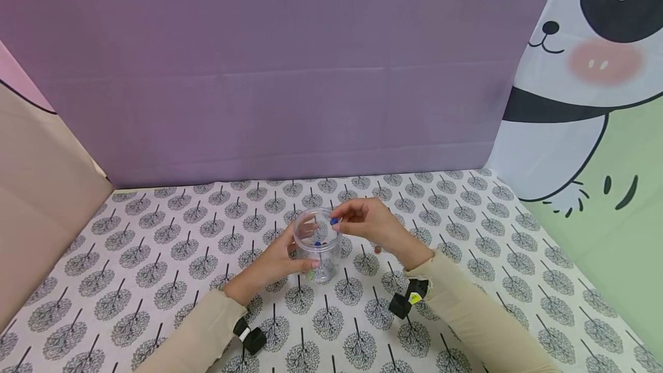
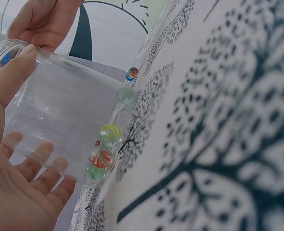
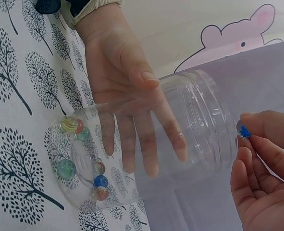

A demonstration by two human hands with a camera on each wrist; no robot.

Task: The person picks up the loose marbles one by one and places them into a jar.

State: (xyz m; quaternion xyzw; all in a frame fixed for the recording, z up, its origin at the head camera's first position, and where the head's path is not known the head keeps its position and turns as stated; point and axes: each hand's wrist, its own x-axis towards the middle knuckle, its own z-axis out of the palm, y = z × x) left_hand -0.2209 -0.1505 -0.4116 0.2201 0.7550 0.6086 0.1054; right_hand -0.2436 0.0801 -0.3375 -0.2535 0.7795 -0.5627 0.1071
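**Blue marble poised at the jar's mouth**

Here we are at the table (image 1: 155,235), tree-print cloth all over it, and the clear jar (image 1: 317,246) stands upright about mid-table, somewhat nearer the back edge. The left hand (image 1: 277,261) is wrapped round its side — thumb on one wall, fingers (image 3: 146,144) showing right through the plastic on the other. A steadying hold, not a squeeze.

The right hand (image 1: 370,220) sits just at the rim, thumb and forefinger pinching a small blue marble (image 1: 334,221); the right wrist view shows it clamped between the fingertips, just beside the open mouth. Whether it is already over the opening, I can't tell.

Down on the jar's floor, several marbles (image 3: 79,154) lie scattered round the edge — yellow, orange-striped, green, blue. One more marble (image 2: 131,73) lies loose on the cloth near the jar.

My read on handling: the jar looks thin-walled and light, likely to tip or skid on the cloth, so a grip round the middle suits it. The marbles are hard, smooth, slippery glass by the look of them, best taken in a fingertip pinch — and they will roll if they escape.
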